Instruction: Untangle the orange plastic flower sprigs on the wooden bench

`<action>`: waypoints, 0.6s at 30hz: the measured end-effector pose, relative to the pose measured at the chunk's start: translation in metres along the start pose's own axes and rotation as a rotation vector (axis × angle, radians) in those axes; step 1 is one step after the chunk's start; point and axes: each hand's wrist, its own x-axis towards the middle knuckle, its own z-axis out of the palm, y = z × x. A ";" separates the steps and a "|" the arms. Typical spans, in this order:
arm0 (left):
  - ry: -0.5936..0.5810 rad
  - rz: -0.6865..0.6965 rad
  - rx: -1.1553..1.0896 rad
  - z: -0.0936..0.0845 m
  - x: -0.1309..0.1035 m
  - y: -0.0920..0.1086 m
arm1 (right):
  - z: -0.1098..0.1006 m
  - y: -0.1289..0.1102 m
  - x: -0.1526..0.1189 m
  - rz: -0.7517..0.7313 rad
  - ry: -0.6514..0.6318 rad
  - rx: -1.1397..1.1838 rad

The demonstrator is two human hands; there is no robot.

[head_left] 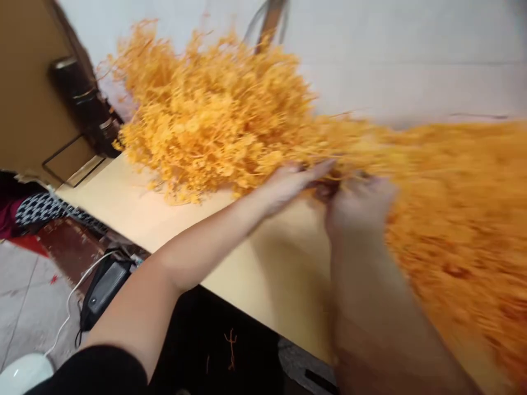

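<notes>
A bushy bunch of orange-yellow dried flowers (pixel 214 120) lies over the light wooden tabletop (pixel 230 258). My left hand (pixel 292 184) is at the stem end of this bunch, fingers curled round the stems and partly hidden by them. Close beside it, my right hand (pixel 360 200) is closed on stems at the same place, its knuckles smeared by motion. To its right spreads a larger blurred heap of the same orange flowers (pixel 461 219).
A dark bottle-like object (pixel 84 99) and a wire frame (pixel 74 159) stand at the left beside a brown board (pixel 33 93). Below the table edge are a black device (pixel 109 291) with a white cord and a white rounded object (pixel 27 376). A pale wall (pixel 403 60) rises behind.
</notes>
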 end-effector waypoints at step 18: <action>0.356 0.085 -0.095 -0.004 0.017 0.014 | 0.014 -0.028 -0.010 0.122 -0.353 0.157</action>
